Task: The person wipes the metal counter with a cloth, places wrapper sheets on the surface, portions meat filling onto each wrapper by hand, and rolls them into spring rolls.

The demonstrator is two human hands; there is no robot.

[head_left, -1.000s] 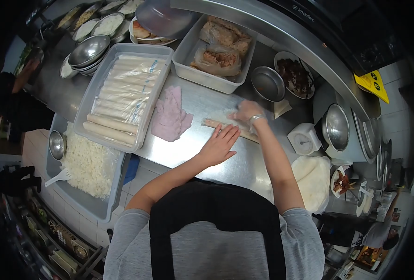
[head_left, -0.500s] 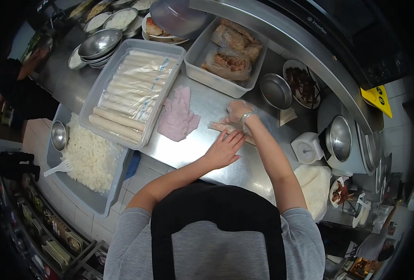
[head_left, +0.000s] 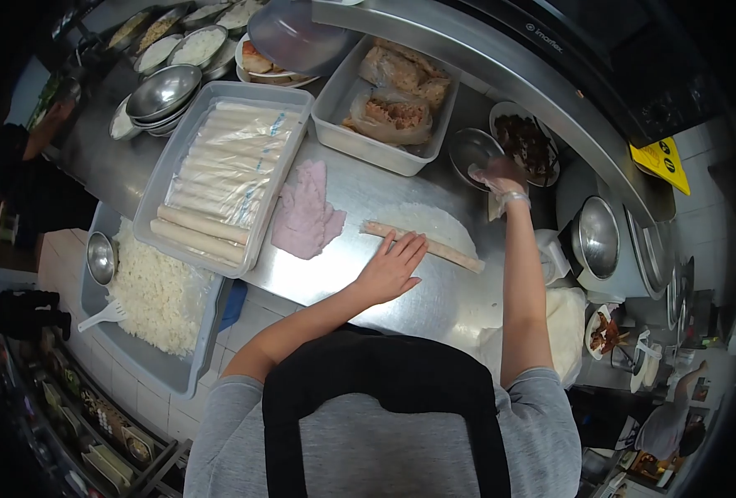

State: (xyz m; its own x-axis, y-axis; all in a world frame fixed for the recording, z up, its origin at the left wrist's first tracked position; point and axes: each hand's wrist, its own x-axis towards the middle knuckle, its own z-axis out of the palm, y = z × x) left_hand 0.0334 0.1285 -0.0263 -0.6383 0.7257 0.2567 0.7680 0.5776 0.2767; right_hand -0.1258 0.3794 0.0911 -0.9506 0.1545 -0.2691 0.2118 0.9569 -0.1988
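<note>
A thin, translucent round wrapper lies flat on the steel counter. A long, pinkish filled roll is along its near edge, its left end sticking out past the wrapper. My bare left hand rests on the roll near its middle, fingers stretched out flat. My right hand, in a clear plastic glove, is at the near right rim of a metal bowl. Its fingers look extended over the rim; whether they touch anything inside is hidden. Beside that bowl is a plate of dark food.
Left of the wrapper are a pink cloth and a plastic tub of finished rolls under plastic. Behind stands a tub of bagged filling. A grey bin of white shreds stands lower left. A scale and a metal bowl stand right.
My right hand has left the roll and moved up and right to the metal bowl. The roll and the wrapper are now uncovered. My left hand stays on the roll.
</note>
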